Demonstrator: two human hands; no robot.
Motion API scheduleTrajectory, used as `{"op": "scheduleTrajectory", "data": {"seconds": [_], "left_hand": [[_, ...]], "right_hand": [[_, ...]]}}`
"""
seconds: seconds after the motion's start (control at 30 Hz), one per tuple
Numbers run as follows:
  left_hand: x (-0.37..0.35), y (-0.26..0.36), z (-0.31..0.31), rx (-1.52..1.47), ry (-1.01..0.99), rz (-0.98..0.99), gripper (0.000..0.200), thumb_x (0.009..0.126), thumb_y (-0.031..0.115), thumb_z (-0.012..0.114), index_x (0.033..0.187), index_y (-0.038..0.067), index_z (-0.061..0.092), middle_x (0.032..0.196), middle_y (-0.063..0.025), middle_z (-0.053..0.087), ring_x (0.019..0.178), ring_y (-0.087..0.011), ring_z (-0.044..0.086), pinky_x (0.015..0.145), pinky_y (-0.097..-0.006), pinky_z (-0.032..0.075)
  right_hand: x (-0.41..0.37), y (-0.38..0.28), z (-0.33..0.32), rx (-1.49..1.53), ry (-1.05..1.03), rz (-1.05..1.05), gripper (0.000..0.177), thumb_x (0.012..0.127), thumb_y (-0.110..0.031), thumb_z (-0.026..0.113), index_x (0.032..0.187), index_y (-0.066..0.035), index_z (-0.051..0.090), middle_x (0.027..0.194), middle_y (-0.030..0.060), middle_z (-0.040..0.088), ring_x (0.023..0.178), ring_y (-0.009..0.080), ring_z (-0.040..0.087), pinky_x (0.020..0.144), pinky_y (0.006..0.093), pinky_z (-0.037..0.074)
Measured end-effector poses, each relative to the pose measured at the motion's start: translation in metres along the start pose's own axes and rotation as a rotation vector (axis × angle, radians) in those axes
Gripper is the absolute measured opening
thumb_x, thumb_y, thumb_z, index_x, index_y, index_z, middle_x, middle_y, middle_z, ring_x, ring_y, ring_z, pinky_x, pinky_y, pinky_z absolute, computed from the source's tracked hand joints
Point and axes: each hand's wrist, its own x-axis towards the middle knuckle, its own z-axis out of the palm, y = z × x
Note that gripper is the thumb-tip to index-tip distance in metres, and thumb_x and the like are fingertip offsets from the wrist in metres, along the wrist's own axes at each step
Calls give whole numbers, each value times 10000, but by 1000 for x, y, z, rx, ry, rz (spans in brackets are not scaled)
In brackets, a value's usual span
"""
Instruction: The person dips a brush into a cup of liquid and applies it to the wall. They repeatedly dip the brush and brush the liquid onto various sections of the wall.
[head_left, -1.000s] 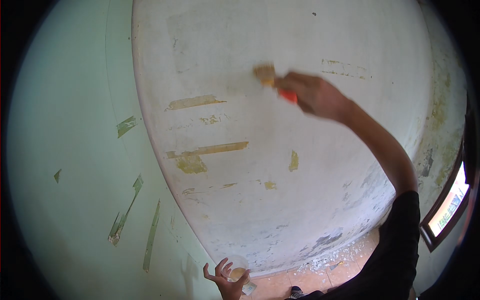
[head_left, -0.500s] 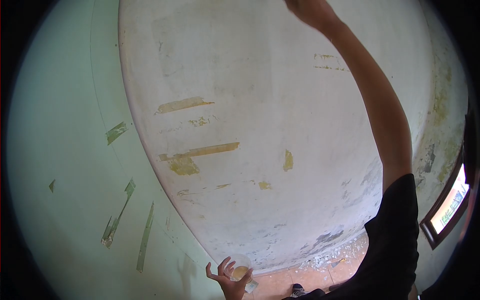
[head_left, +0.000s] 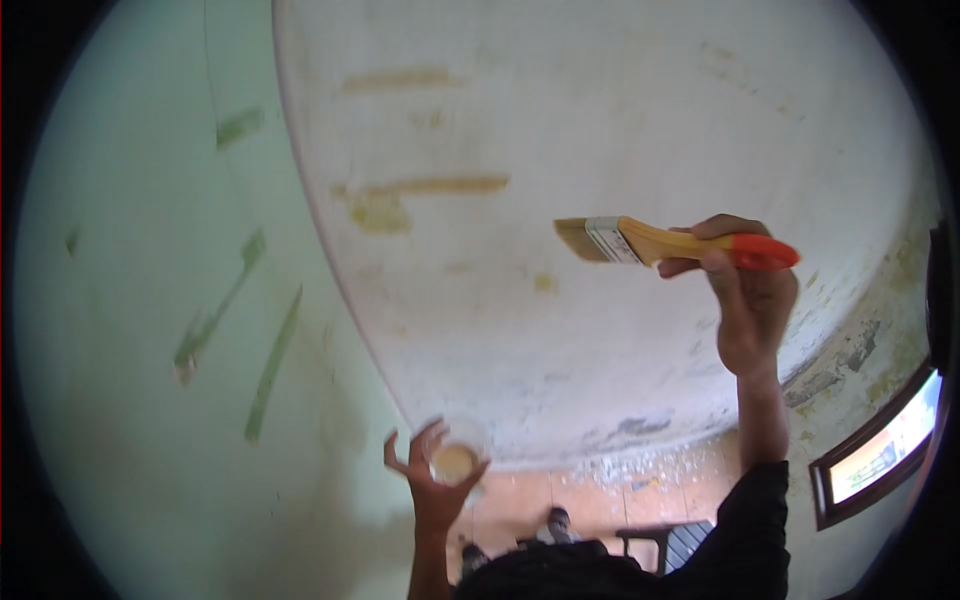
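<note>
My right hand [head_left: 757,300] grips a paintbrush [head_left: 652,242] by its yellow and red handle, its fingers closed around it. The brush lies nearly level before the wall, with its pale bristles pointing left and a silver metal band behind them. Lower down, my left hand [head_left: 432,492] holds a clear plastic cup [head_left: 470,435] with some beige liquid in the bottom. The thumb and fingers curve around the cup's side. Behind both hands stands the whitish wall [head_left: 600,120], marked with yellow-brown patches and strips.
On the left, a green wall [head_left: 130,300] with peeled strips meets the whitish wall at a corner. White flakes [head_left: 680,465] lie along the foot of the wall on the tiled floor [head_left: 590,495]. Below are a dark chair [head_left: 690,545] and a window [head_left: 885,440].
My right hand has come down from the top edge, bringing the paintbrush into sight. The view has tilted downward, showing more floor and the chair. My left hand still holds the cup.
</note>
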Motion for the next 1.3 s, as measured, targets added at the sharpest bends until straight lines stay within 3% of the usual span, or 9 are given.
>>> {"op": "scheduleTrajectory", "data": {"seconds": [0.03,0.13,0.4,0.53,0.57,0.63,0.83,1.17,1.3], "left_hand": [[3,1,1,27,12,38,1279,650,13,939,1517,112,3,1399,-195,504,1250,-322,562,1096,-474,484],[6,8,8,-23,38,130,1240,679,-18,920,1501,113,1,1414,-218,482,1280,-328,548,1127,-499,453],[-11,11,-6,6,-15,114,1260,712,11,915,1480,170,-71,1406,-250,469,1309,-319,528,1156,-486,413],[-17,13,-12,-6,-23,88,1258,717,30,917,1472,185,-77,1416,-235,464,1318,-303,529,1173,-484,386],[-17,13,-13,-7,-24,85,1258,717,30,917,1472,185,-77,1416,-235,464,1318,-303,529,1173,-484,386],[-19,13,-14,-12,-42,72,1254,719,48,919,1468,190,-77,1422,-227,464,1315,-290,535,1188,-490,355],[-14,13,-13,-3,-63,99,1253,722,72,920,1464,194,-83,1430,-220,460,1305,-277,546,1194,-508,326],[0,17,-6,15,-50,105,1259,721,74,921,1464,179,-90,1433,-218,462,1318,-292,532,1177,-500,361],[11,12,5,-84,-16,42,1266,735,58,910,1489,170,-101,1418,-218,478,1304,-296,534,1158,-491,390]], "right_hand": [[-11,-12,13,216,107,176,177,1019,-38,602,1142,87,619,1050,167,693,846,254,748,736,353,637],[-31,-18,40,485,-15,313,197,1034,-57,581,1137,109,609,1022,190,690,812,262,748,723,367,648],[-75,-30,113,650,-365,634,152,1003,-13,629,1118,85,611,1073,144,669,860,179,727,775,288,625],[-90,-22,145,448,-565,527,103,978,-18,663,1045,58,640,854,143,706,820,208,749,746,322,620],[-90,-24,149,374,-671,554,107,992,-19,647,1059,64,640,972,124,727,863,181,742,796,308,621],[-100,-18,164,362,-700,454,132,987,-46,665,1064,58,641,966,153,732,842,223,751,776,332,619],[-109,-6,188,321,-820,483,155,988,-86,674,1071,43,647,957,178,730,826,274,752,738,365,605],[-98,2,180,296,-829,481,135,982,-57,673,1067,43,642,941,176,722,816,246,739,745,349,604],[-81,4,158,366,-627,456,88,977,-2,651,1042,53,628,915,159,706,803,223,723,721,333,596]]}}
